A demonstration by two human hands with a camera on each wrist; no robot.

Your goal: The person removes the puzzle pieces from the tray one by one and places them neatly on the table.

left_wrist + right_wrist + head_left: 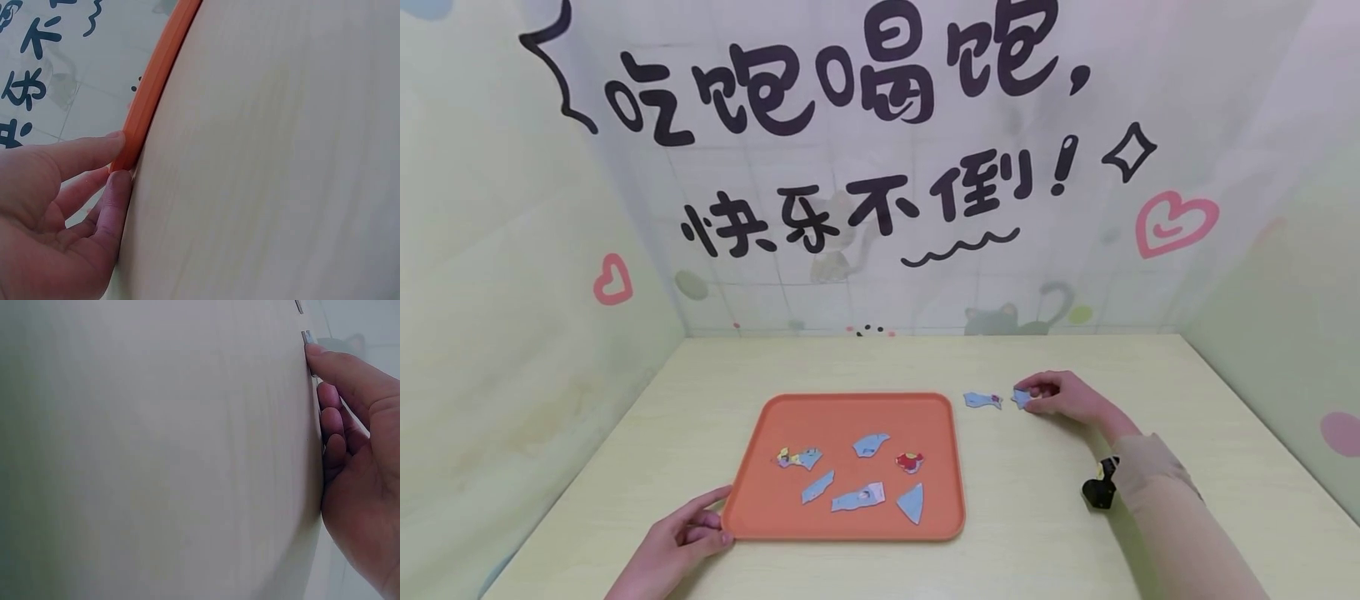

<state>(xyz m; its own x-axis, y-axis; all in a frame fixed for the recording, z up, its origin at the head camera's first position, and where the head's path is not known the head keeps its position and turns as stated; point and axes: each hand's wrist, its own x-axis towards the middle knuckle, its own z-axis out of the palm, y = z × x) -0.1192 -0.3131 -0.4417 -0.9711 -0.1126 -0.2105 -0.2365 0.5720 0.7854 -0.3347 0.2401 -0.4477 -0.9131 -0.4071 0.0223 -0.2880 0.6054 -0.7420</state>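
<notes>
At the tray's near-left corner, my left hand (673, 537) holds the edge of the orange tray (823, 417) between thumb and fingers. The left wrist view shows thumb and fingertips on the tray's rim (147, 94). Beyond the tray's right side, my right hand (1071, 400) pinches a small light-blue puzzle-like piece (1020, 398), partly hidden by the fingers. Just left of it on the table lies another blue piece (981, 400) with a red mark. Several irregular pieces lie apart on the tray, among them a red one (909, 462) and a triangular blue one (911, 503).
A small black object (1101, 487) with a yellow spot stands on the pale wooden table (1022, 533), close beside the right sleeve (1172, 500). Printed cloth walls (880, 292) enclose the table at the back and both sides.
</notes>
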